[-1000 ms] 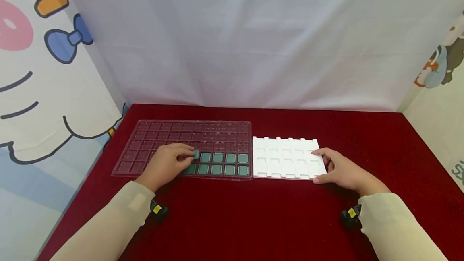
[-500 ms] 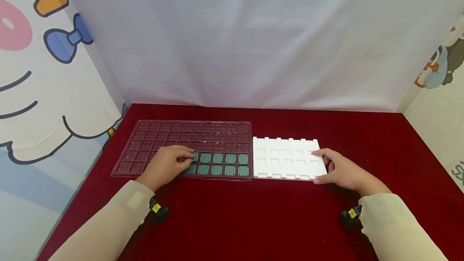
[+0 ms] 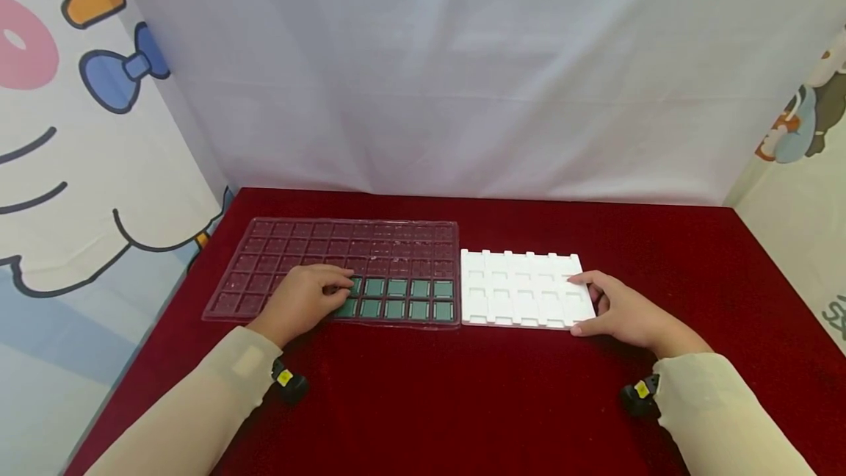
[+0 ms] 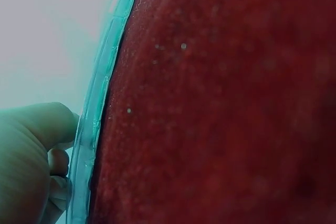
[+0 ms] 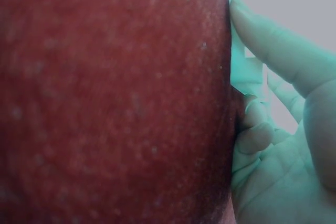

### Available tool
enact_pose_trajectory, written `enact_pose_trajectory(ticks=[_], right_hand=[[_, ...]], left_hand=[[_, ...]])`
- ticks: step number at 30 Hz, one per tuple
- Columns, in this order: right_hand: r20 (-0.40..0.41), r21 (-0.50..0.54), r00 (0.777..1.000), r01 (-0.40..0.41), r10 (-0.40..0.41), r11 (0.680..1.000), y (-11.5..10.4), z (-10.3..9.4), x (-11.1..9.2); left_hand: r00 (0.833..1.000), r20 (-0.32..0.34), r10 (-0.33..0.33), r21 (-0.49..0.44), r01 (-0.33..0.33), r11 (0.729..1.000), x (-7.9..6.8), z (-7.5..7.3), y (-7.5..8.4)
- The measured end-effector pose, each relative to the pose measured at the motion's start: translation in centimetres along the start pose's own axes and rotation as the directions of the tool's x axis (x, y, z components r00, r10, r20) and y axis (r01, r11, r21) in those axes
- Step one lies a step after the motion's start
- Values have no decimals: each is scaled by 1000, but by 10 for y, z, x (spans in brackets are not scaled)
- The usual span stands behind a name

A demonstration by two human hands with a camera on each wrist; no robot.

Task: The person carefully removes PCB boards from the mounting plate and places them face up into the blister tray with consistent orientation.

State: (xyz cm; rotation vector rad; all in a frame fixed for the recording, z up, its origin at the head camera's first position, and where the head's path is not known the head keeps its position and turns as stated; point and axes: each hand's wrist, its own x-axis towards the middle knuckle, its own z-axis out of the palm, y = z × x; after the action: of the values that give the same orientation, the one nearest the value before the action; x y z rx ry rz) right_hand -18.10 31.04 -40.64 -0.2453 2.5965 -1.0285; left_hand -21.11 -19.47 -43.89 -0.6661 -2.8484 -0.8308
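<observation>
My left hand (image 3: 304,300) is over the clear plastic tray (image 3: 284,244), its thumb and index finger curled at a small green square piece (image 3: 357,285) at the left end of the upper green row. The fingers cover part of that piece. Several like green pieces (image 3: 396,288) sit in the pockets of the two nearest rows. In the left wrist view, the thumb (image 4: 50,124) shows beside the tray's edge. My right hand (image 3: 617,311) holds the right end of the white tray (image 3: 522,289), thumb at the near corner and index finger on top.
Both trays lie side by side on a red cloth-covered table (image 3: 449,402). A white curtain (image 3: 463,79) hangs behind it. At the left stands a panel with cartoon prints (image 3: 79,116). Each wrist carries a small black camera (image 3: 291,386).
The green piece at my left fingertips has gone from slightly raised to lying level with its row. My right hand and the white tray keep their place.
</observation>
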Motion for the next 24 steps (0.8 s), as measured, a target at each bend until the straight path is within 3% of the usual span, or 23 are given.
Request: enact_pose_trajectory(ticks=[13, 24], right_hand=[[10, -3, 1000, 19, -19, 1000, 4, 0, 7], [-10, -37, 1000, 24, -24, 999, 8, 0, 0]], left_hand=[[1000, -6, -7, -4, 7, 1000, -3, -4, 2], [998, -33, -44, -17, 43, 999, -3, -6, 22]])
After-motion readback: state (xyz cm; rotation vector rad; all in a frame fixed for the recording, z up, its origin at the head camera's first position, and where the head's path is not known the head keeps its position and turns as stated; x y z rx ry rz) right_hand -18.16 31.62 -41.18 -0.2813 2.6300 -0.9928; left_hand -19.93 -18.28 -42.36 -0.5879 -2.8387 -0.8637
